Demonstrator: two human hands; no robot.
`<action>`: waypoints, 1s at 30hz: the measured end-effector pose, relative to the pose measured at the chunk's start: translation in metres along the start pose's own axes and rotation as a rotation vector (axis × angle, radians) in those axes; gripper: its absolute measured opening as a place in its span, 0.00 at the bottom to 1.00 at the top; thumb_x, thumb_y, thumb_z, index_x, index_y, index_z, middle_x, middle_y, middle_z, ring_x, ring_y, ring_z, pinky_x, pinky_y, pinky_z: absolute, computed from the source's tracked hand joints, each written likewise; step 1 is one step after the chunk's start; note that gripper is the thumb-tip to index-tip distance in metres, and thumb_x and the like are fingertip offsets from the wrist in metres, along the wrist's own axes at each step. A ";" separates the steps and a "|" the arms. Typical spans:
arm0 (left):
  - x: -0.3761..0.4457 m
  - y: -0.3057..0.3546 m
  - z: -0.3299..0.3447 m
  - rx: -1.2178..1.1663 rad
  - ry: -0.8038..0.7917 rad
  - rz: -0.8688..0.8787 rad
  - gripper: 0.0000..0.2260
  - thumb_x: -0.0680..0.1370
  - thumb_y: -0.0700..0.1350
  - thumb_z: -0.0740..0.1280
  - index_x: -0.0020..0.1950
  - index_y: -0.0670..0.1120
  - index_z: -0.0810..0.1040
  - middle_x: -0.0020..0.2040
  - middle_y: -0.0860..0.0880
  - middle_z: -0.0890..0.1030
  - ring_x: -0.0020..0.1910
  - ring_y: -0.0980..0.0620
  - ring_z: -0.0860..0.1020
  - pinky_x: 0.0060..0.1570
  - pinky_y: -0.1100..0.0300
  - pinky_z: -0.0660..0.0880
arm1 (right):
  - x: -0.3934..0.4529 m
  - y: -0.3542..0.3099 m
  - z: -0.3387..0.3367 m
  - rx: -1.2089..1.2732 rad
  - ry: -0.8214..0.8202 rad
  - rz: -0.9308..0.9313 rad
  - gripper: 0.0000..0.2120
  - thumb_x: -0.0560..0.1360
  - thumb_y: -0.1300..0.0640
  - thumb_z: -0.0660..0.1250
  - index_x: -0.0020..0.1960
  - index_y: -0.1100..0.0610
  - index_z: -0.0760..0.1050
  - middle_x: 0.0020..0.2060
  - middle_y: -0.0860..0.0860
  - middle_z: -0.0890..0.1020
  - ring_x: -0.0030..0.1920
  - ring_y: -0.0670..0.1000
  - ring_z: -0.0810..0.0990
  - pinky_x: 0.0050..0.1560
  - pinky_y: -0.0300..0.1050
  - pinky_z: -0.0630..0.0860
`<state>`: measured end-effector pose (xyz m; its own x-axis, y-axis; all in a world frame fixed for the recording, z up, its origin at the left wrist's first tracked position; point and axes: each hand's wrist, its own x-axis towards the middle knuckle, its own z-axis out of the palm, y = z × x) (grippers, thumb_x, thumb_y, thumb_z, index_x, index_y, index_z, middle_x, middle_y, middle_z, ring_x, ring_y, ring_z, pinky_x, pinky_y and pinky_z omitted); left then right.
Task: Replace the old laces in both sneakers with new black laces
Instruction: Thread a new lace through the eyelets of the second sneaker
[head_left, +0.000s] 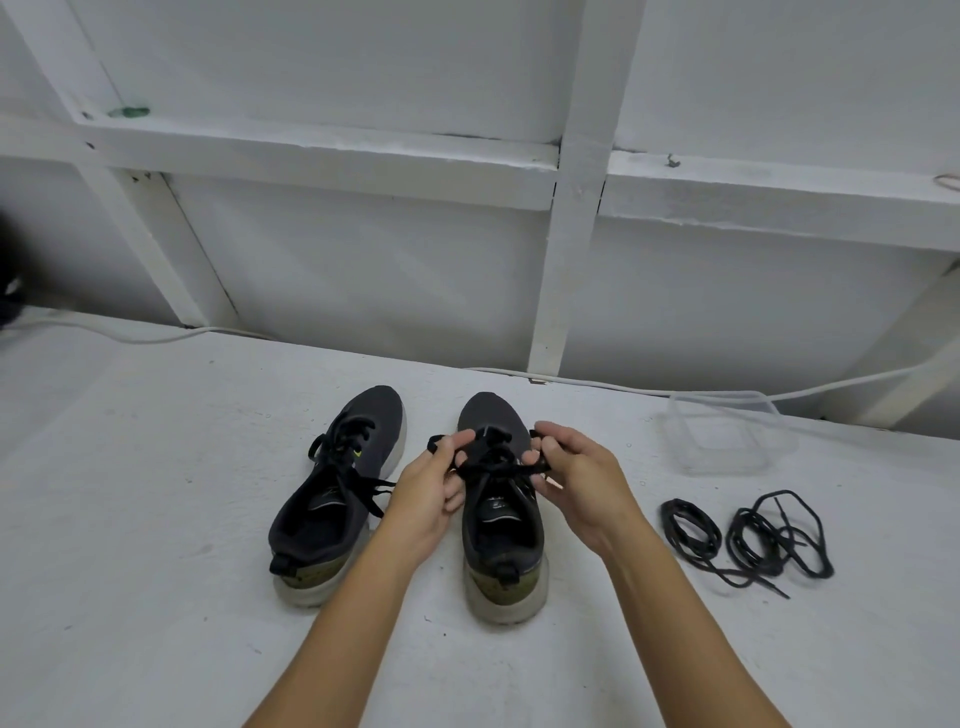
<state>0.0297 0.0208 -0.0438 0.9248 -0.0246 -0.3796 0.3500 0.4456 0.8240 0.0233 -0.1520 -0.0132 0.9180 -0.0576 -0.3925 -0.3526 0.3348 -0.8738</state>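
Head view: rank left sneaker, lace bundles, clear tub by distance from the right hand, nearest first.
From the right hand, which grips the right sneaker's lace:
1. Lace bundles, on the floor just to its right.
2. Clear tub, farther right and back toward the wall, close to the bundles in rank.
3. Left sneaker, to the left, beyond the left hand.

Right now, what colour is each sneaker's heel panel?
Olive green heel panel, clearest in the head view.

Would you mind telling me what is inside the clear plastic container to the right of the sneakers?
The clear container appears to hold nothing; the white surface shows through its walls. The two coiled black laces lie outside it, nearer the person. Nothing covers it.
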 end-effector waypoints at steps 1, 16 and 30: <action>0.000 0.001 0.001 0.123 0.010 0.027 0.12 0.85 0.45 0.58 0.61 0.43 0.79 0.35 0.52 0.70 0.24 0.58 0.60 0.23 0.68 0.61 | 0.001 0.002 -0.001 -0.013 -0.016 0.019 0.10 0.83 0.66 0.61 0.56 0.58 0.81 0.40 0.51 0.83 0.37 0.46 0.81 0.38 0.40 0.75; 0.010 0.006 -0.003 0.505 0.087 0.115 0.12 0.84 0.49 0.59 0.55 0.50 0.83 0.33 0.53 0.69 0.29 0.60 0.68 0.35 0.66 0.66 | 0.005 -0.002 -0.017 -0.045 0.007 0.071 0.10 0.82 0.70 0.60 0.54 0.63 0.79 0.37 0.54 0.79 0.29 0.44 0.73 0.24 0.32 0.67; 0.002 0.016 -0.010 0.657 -0.034 0.098 0.12 0.83 0.44 0.63 0.64 0.55 0.75 0.55 0.54 0.82 0.51 0.59 0.78 0.53 0.60 0.71 | 0.005 -0.002 -0.009 -0.460 -0.064 -0.146 0.17 0.81 0.63 0.66 0.64 0.46 0.76 0.54 0.48 0.81 0.48 0.50 0.84 0.44 0.41 0.78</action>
<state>0.0361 0.0369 -0.0353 0.9574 -0.0449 -0.2851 0.2720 -0.1905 0.9433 0.0274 -0.1616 -0.0162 0.9681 -0.0106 -0.2502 -0.2496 -0.1234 -0.9604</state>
